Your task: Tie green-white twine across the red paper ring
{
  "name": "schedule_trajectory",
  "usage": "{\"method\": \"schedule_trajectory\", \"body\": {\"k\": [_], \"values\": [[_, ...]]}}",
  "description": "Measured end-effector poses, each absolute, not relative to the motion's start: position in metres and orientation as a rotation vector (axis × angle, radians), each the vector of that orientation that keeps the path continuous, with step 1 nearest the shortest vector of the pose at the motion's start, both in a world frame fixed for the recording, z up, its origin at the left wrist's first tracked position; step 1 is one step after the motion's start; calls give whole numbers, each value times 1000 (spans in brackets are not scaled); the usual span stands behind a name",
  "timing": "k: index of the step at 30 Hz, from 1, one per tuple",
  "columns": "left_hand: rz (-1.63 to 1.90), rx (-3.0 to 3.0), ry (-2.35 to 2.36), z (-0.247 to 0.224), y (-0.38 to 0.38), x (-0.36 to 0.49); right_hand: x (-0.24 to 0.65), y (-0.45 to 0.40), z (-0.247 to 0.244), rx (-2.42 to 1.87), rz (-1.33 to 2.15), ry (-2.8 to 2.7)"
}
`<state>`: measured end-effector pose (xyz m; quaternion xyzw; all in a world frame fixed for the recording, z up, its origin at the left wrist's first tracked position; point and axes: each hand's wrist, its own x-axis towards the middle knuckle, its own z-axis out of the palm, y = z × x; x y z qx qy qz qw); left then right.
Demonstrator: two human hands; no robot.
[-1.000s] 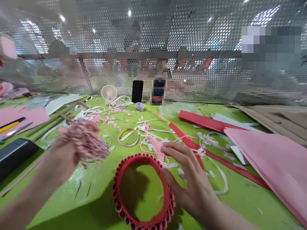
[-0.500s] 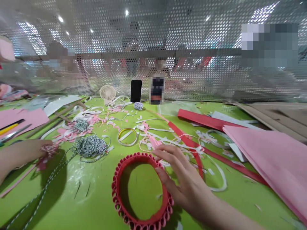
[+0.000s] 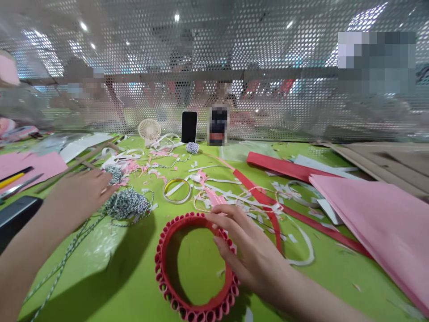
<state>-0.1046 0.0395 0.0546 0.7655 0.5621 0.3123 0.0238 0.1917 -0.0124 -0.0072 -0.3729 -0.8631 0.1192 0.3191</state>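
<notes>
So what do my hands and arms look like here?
Your left hand and right hand are both ungloved. The forearms are bare out to the picture's edge, with no sleeve or watch showing. The right hand's fingers look slim, with no ring visible; the left hand's are too foreshortened to check.

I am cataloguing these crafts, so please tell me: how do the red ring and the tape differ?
The red ring has a looped outer edge; the tape is smooth. The red ring looks bigger and nearer than the tape, which is yellow inside. Both have open centres.
</notes>
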Motion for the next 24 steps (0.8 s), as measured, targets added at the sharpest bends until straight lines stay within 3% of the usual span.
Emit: {"method": "schedule_trajectory", "body": {"k": [6,10,14,18,21,24], "values": [[282,2514,1751,11,51,-114,191,-11,-7,-984,281,-2291],[138,2429,1721,-3,60,-119,191,-11,-7,-973,302,-2308],[361,2341,1767,20,64,-105,191,-12,-8,-997,316,-2314],[868,2107,1830,54,56,-76,192,-10,-10,-1010,341,-2294],[1309,1621,1634,64,55,-56,193,-7,-10,-1017,354,-2269],[1490,1155,1318,61,60,-48,193,-6,-10,-1025,372,-2251]]}}
